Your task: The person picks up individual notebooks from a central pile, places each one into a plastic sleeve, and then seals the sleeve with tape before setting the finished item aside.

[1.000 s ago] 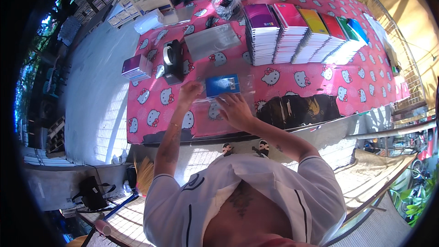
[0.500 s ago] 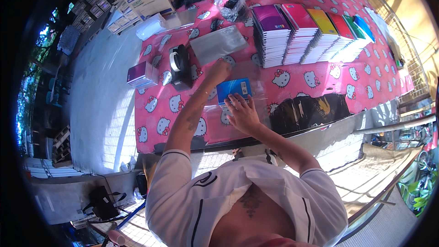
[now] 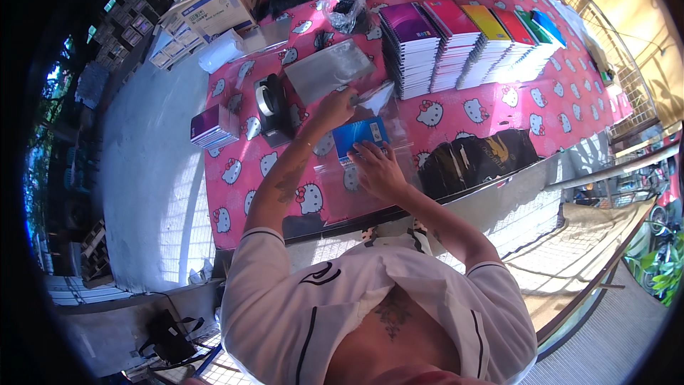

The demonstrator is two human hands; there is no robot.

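while the right hand [image 3: 379, 167] lies over the lower part of a small blue notebook [image 3: 356, 134], its fingers slightly spread, the left hand [image 3: 336, 110] reaches to the film just above the notebook's upper left corner. the left fingers are curled and close together; whether they pinch the film cannot be told. the notebook lies flat on clear plastic film [image 3: 400, 144], near the front edge of a table covered in a pink cloth [image 3: 445, 132] (printed with white cat faces wearing red bows). the film rises in a shiny fold just right of the left hand.

beyond that hand lies a flat, clear plastic sheet [image 3: 324, 75]. to its left stands a black tape dispenser [image 3: 278, 125] with a pale roll, and farther left a short purple stack of notebooks [image 3: 214, 128]. tall stacks of spiral notebooks [image 3: 420, 68], purple, pink, yellow, red, green and blue, stand back right.
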